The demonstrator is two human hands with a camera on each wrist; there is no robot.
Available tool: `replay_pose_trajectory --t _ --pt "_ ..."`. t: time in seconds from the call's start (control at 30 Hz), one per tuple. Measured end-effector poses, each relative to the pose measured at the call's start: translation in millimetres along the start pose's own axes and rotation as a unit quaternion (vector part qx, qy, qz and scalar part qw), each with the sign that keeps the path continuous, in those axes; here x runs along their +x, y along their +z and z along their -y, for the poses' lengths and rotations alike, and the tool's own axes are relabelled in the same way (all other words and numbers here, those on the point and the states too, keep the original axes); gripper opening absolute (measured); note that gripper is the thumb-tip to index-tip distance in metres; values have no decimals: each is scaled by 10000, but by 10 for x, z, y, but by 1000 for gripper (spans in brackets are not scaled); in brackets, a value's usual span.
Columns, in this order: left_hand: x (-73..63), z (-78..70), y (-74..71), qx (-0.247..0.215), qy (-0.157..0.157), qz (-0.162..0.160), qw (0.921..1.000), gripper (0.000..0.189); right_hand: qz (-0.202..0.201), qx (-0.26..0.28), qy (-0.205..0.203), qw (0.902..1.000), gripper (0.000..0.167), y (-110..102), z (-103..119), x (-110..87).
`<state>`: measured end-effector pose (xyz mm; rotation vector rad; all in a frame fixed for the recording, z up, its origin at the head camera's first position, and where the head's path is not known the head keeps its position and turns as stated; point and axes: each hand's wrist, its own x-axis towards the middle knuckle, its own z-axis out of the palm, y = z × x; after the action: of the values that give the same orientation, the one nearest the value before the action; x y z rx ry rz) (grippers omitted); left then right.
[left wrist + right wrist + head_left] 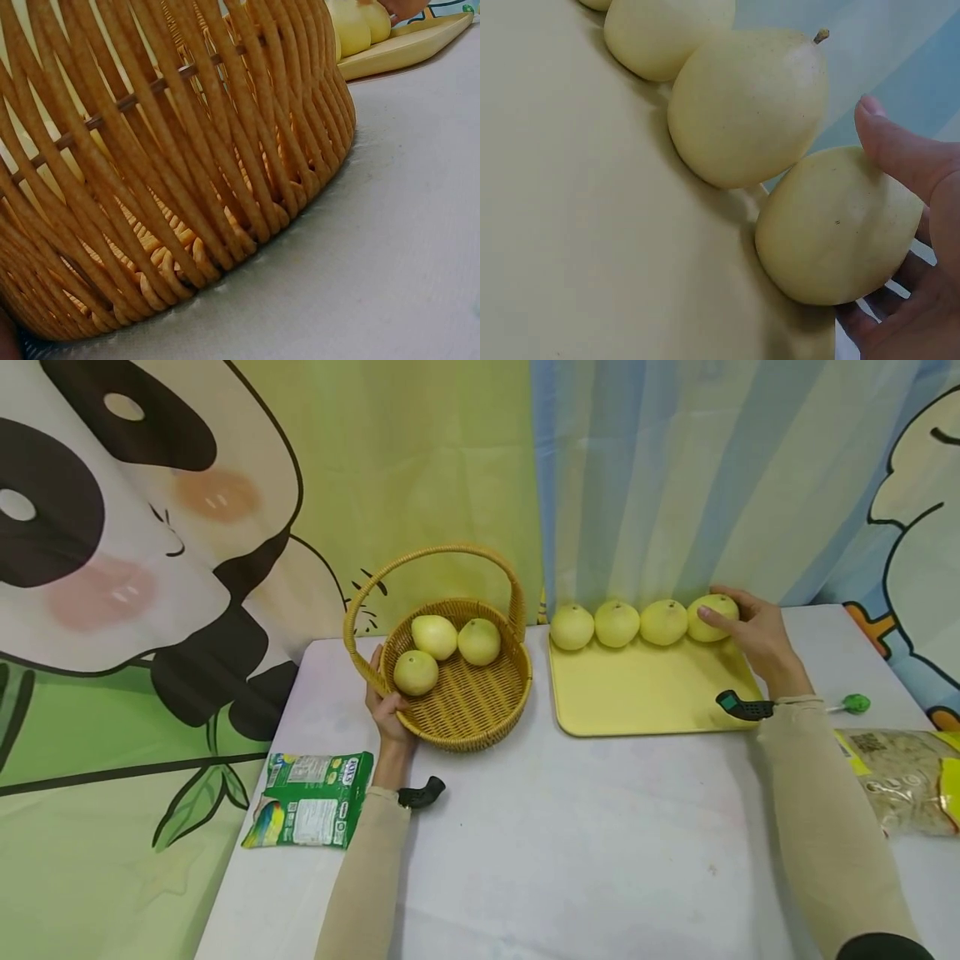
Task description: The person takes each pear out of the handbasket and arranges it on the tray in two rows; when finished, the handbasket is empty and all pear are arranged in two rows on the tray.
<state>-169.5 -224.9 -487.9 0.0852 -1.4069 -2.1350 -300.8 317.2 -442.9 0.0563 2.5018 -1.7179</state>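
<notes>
A row of several round pale-yellow pears (617, 624) lines the back edge of a yellow tray (652, 693). At the row's right end my right hand (765, 639) grips the last pear (832, 225), thumb over its top side and fingers round its outer side. Left of the tray is a woven basket (468, 714) with a tall arched handle. Three pears (435, 637) lie inside it, toward the back and left. My left hand (392, 720) holds the basket by its left side, near the foot of the handle; the wicker fills the left wrist view.
A green snack packet (311, 800) lies on the white tablecloth (570, 852) left of my left forearm. Beyond my right forearm are a clear-and-yellow packet (903, 781) and a green lollipop (856, 703). A printed curtain (450, 460) hangs right behind the table.
</notes>
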Motion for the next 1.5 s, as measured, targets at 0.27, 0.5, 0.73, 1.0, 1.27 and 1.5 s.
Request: replay_pose_trajectory --t 0.27,0.5,0.73,1.0,1.27,1.5 --pt "11 12 -23 7 -5 23 10000 104 -730 -39 -286 9969 70 87 319 -149" --pt "28 12 -44 70 111 -16 9999 101 -696 -379 -1600 9839 44 578 907 -452" --pt "19 36 -65 65 51 -27 10000 100 976 -375 -2163 9707 34 1215 1298 -656" --pt "5 55 -56 -26 -3 -30 10000 105 2123 -63 -2182 9525 44 1761 1503 -694" --pt "18 39 -36 -95 -20 -37 9999 105 2739 185 -2380 9317 61 2246 1701 -609" --pt "9 26 -17 -5 97 -23 10000 103 2974 -150 -2359 9250 73 2514 1843 -504"
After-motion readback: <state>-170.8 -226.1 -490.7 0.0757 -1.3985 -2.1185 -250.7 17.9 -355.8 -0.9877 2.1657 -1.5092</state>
